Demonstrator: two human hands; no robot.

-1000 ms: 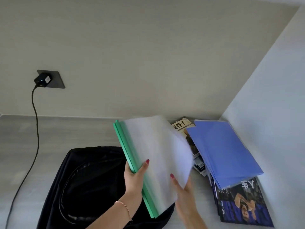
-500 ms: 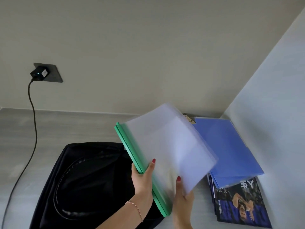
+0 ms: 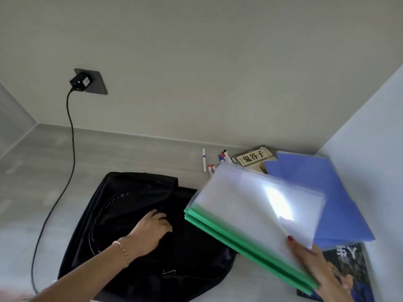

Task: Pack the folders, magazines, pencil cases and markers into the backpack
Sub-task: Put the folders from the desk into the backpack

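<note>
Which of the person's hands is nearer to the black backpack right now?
Left. The left hand rests on the black backpack, fingers at its opening. The right hand is off to the backpack's right, holding the green-spined folders above the table.

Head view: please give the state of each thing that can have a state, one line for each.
Backpack: lying flat on the floor; open or zipped cannot be told.
Green-spined folders: lifted, tilted, held by the right hand.
Left hand: resting on the backpack, fingers curled into the fabric.
Blue folders: stacked on the magazines, not packed.
Markers: loose on the floor, capped.
Charger: plugged into the wall socket.
</note>
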